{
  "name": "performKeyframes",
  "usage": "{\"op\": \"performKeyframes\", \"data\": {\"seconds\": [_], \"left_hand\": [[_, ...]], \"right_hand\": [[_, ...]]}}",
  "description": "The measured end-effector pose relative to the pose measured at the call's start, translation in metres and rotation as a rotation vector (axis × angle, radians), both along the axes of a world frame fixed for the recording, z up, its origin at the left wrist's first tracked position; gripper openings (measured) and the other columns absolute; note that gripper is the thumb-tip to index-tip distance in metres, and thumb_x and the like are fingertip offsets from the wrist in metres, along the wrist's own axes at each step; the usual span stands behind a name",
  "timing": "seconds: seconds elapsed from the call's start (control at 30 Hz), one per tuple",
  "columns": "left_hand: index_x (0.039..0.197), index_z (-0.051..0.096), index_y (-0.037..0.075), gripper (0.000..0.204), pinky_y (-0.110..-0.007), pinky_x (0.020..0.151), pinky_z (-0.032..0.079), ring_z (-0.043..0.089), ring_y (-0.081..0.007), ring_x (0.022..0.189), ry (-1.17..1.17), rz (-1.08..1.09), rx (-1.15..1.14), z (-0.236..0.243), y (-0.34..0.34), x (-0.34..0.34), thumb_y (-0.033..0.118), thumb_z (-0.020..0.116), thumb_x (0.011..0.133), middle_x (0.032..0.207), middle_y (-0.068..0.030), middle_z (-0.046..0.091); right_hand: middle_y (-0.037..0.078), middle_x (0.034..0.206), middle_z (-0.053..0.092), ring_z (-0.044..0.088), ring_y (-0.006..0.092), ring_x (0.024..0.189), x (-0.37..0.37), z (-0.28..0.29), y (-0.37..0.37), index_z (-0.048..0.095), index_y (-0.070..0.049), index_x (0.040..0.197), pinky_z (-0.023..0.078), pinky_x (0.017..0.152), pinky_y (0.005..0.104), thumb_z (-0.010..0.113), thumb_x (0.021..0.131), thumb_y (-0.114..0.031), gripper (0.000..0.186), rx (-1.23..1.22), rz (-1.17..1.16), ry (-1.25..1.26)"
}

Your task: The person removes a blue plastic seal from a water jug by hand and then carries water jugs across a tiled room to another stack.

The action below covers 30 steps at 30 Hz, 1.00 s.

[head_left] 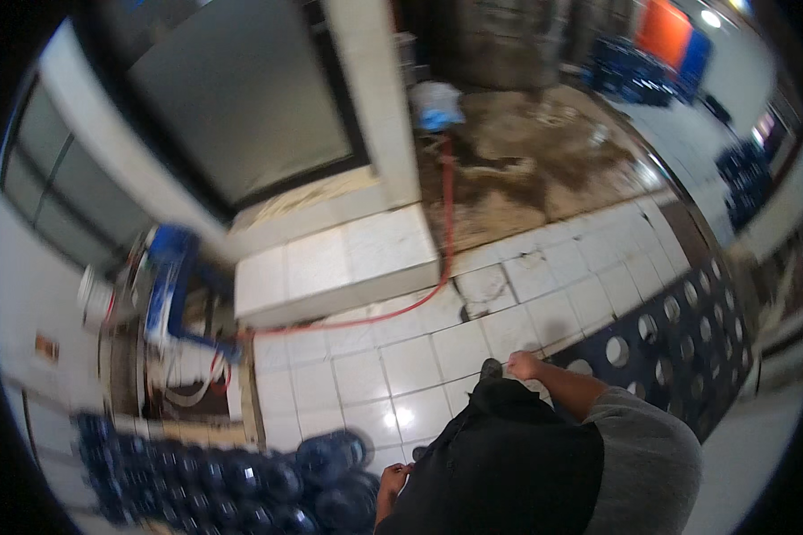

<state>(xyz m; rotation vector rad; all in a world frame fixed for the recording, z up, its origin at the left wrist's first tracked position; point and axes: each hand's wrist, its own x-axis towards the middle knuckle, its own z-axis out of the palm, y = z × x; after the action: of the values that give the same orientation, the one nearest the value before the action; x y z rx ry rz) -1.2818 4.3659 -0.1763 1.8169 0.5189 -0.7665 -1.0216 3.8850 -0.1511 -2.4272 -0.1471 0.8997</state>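
Note:
My right hand [523,364] is held out in front of my body with its fingers curled, right at the top edge of a black garment [500,455] that covers my front. A small dark thing [491,367] lies just left of that hand. My left hand [393,480] is low at the garment's left edge, fingers bent, close to a cluster of large blue water bottles [241,486]. Motion blur hides whether either hand grips the cloth. A grey sleeve [642,446] covers my right upper arm.
A dark blue rack with round holes [678,339] stands at my right. A red hose [393,308] runs across the white floor tiles past a raised tiled step [330,263]. A blue machine [169,276] is at left, with blue crates [633,71] far back.

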Motion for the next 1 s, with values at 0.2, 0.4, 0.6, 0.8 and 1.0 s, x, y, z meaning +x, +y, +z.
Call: {"op": "performKeyframes", "data": {"seconds": [0.2, 0.4, 0.6, 0.8, 1.0], "left_hand": [[0.088, 0.073, -0.001, 0.043, -0.039, 0.082, 0.051, 0.07, -0.0294, 0.092, 0.021, -0.589, 0.317, 0.056, -0.122, 0.219, 0.039, 0.059, 0.093, 0.093, -0.0205, 0.072], [0.091, 0.073, -0.001, 0.057, -0.041, 0.081, 0.052, 0.068, -0.029, 0.089, -0.049, -0.82, 0.24, -0.002, -0.23, 0.444, 0.054, 0.058, 0.092, 0.09, -0.0196, 0.072], [0.09, 0.073, -0.001, 0.072, -0.038, 0.08, 0.05, 0.066, -0.028, 0.083, 0.079, -1.306, 0.52, 0.067, -0.44, 0.614, 0.069, 0.066, 0.079, 0.086, -0.0167, 0.071], [0.091, 0.073, -0.002, 0.077, -0.039, 0.081, 0.051, 0.066, -0.024, 0.088, 0.043, -1.659, 0.246, 0.014, -0.658, 0.795, 0.073, 0.069, 0.074, 0.091, -0.0146, 0.071], [0.091, 0.072, -0.002, 0.075, -0.046, 0.083, 0.051, 0.067, -0.0374, 0.092, -0.221, -1.889, 0.497, 0.055, -0.967, 0.886, 0.072, 0.059, 0.081, 0.095, -0.0239, 0.07]], "right_hand": [[0.018, 0.076, 0.068, 0.068, 0.0299, 0.072, -0.044, -0.051, -0.182, 0.067, -0.004, 0.079, 0.053, 0.068, 0.0432, 0.068, 0.081, -0.024, 0.02, -0.044, -0.471, -0.168], [0.013, 0.076, 0.068, 0.065, 0.0212, 0.061, -0.112, -0.14, -0.354, 0.064, 0.0, 0.088, 0.053, 0.056, 0.0359, 0.067, 0.088, -0.02, 0.02, 0.201, -1.307, -0.037], [0.009, 0.077, 0.067, 0.067, 0.0174, 0.065, -0.06, -0.067, -0.411, 0.063, 0.002, 0.094, 0.055, 0.055, 0.0332, 0.064, 0.09, -0.019, 0.021, 0.48, -1.906, -0.07], [0.011, 0.083, 0.067, 0.065, 0.0174, 0.063, 0.045, -0.053, -0.546, 0.061, 0.001, 0.099, 0.053, 0.053, 0.0325, 0.064, 0.092, -0.016, 0.018, 0.64, -2.029, -0.21], [0.011, 0.074, 0.067, 0.065, 0.0206, 0.062, 0.086, -0.098, -0.631, 0.066, -0.001, 0.086, 0.053, 0.059, 0.0367, 0.07, 0.082, -0.024, 0.024, 0.347, -1.996, -0.134]]}}
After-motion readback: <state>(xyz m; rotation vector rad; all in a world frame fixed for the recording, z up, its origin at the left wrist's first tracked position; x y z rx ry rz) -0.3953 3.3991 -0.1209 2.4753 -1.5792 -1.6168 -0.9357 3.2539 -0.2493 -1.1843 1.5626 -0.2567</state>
